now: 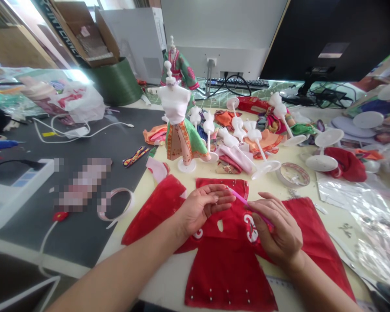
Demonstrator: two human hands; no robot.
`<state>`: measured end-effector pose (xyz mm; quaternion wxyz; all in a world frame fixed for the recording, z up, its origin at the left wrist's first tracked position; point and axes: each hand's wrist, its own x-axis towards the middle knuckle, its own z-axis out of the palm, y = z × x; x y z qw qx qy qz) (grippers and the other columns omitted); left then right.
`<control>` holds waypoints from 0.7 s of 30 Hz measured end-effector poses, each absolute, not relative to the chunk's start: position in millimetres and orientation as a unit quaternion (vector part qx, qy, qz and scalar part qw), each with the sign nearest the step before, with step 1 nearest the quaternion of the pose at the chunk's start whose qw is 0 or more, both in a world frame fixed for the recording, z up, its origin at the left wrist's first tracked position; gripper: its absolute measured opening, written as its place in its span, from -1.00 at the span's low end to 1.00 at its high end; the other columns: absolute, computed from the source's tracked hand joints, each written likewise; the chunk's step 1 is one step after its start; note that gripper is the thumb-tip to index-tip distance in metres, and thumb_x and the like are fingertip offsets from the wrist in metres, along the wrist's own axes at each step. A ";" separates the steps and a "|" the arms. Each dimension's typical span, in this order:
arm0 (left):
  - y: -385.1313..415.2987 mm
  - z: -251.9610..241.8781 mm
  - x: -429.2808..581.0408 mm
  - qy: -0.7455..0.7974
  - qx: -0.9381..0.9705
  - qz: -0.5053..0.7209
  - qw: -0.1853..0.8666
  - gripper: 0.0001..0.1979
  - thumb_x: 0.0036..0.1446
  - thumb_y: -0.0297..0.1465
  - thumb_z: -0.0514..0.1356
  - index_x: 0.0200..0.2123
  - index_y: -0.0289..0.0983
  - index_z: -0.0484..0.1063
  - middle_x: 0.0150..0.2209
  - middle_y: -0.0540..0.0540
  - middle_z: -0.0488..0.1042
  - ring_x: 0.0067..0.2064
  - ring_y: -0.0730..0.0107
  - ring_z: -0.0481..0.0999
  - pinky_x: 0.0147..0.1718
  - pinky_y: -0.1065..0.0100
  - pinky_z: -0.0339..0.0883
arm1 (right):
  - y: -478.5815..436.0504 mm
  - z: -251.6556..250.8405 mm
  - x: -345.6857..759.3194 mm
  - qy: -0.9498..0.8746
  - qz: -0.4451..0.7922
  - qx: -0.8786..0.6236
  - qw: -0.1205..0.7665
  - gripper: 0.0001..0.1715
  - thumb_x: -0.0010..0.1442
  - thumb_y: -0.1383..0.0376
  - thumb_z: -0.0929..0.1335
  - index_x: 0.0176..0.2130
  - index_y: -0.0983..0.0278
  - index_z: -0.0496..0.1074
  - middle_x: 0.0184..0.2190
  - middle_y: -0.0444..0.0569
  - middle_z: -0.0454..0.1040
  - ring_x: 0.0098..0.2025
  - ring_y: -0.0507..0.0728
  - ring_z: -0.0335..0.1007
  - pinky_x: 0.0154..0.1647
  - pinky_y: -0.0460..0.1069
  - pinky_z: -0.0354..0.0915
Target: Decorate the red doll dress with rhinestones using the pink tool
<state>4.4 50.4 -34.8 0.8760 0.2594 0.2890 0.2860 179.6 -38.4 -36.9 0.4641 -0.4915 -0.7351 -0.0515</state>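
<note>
A doll-sized red garment [225, 268] lies spread flat in front of me, with wide sleeves, white swirl patches [251, 229] and a small hole near its middle. White beads [229, 291] dot its lower hem, and more sit along the upper edge. Above the garment, my left hand [203, 206] is palm up with its fingers stretched to the right. My right hand [277, 229] grips a slim pink pen-like stick [238, 196]. The stick's tip meets the left fingertips; whether something tiny is there I cannot make out.
Behind the garment stands a dressed white doll mannequin [173, 104], with several smaller torsos and cloth pieces around it. A tape roll [293, 174] and scissors [357, 271] are on the right. On the left are a ribbon loop [117, 203] and a blue glue gun [1, 149].
</note>
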 end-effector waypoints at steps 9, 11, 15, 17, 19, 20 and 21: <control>49.8 -32.3 4.7 0.304 0.247 0.279 0.877 -0.68 0.06 -0.70 0.03 -0.12 -0.40 0.34 -0.23 -0.23 0.56 -0.20 0.24 0.59 -0.16 0.28 0.44 | -39.5 -36.1 179.4 -0.741 -0.051 -0.485 0.461 -0.64 0.10 0.50 0.28 -0.09 0.27 0.38 -0.38 -0.05 0.49 -0.34 0.09 0.44 -0.08 0.17 0.37; 49.9 -31.2 4.4 0.310 0.250 0.274 0.875 -0.67 0.06 -0.69 0.04 -0.09 -0.39 0.33 -0.24 -0.23 0.56 -0.23 0.26 0.60 -0.19 0.31 0.44 | -39.0 -34.5 178.7 -0.742 -0.055 -0.485 0.459 -0.65 0.10 0.49 0.28 -0.10 0.26 0.38 -0.39 -0.06 0.50 -0.36 0.09 0.44 -0.09 0.17 0.37; 50.3 -31.0 3.8 0.321 0.261 0.259 0.873 -0.64 0.05 -0.68 0.07 -0.05 -0.38 0.31 -0.23 -0.22 0.56 -0.30 0.31 0.60 -0.29 0.37 0.45 | -38.4 -31.4 177.4 -0.743 -0.060 -0.486 0.456 -0.68 0.11 0.48 0.27 -0.12 0.26 0.39 -0.41 -0.07 0.49 -0.38 0.08 0.45 -0.11 0.16 0.38; 50.3 -31.5 3.8 0.324 0.265 0.258 0.871 -0.63 0.05 -0.67 0.07 -0.04 -0.38 0.31 -0.22 -0.22 0.56 -0.36 0.37 0.59 -0.32 0.39 0.45 | -38.6 -30.8 177.3 -0.745 -0.063 -0.485 0.454 -0.67 0.11 0.48 0.27 -0.11 0.26 0.38 -0.41 -0.06 0.49 -0.37 0.08 0.44 -0.11 0.16 0.38; 50.3 -31.9 4.2 0.331 0.265 0.263 0.867 -0.63 0.06 -0.66 0.07 -0.02 -0.37 0.31 -0.20 -0.21 0.55 -0.39 0.40 0.58 -0.32 0.38 0.46 | -39.0 -30.8 177.6 -0.747 -0.064 -0.485 0.451 -0.66 0.11 0.50 0.27 -0.11 0.26 0.37 -0.40 -0.06 0.49 -0.36 0.08 0.44 -0.10 0.16 0.38; 50.3 -31.8 4.4 0.333 0.263 0.266 0.865 -0.62 0.07 -0.66 0.07 -0.02 -0.37 0.30 -0.20 -0.21 0.55 -0.39 0.40 0.58 -0.31 0.37 0.46 | -39.2 -31.0 177.7 -0.748 -0.064 -0.484 0.450 -0.66 0.11 0.50 0.27 -0.11 0.27 0.37 -0.40 -0.06 0.49 -0.36 0.08 0.43 -0.10 0.16 0.38; 50.3 -31.7 4.6 0.334 0.262 0.269 0.864 -0.62 0.07 -0.66 0.07 -0.01 -0.38 0.29 -0.21 -0.20 0.56 -0.38 0.39 0.59 -0.29 0.35 0.46 | -39.3 -31.1 177.9 -0.749 -0.063 -0.482 0.450 -0.66 0.10 0.51 0.28 -0.11 0.27 0.37 -0.39 -0.05 0.49 -0.35 0.08 0.43 -0.09 0.16 0.37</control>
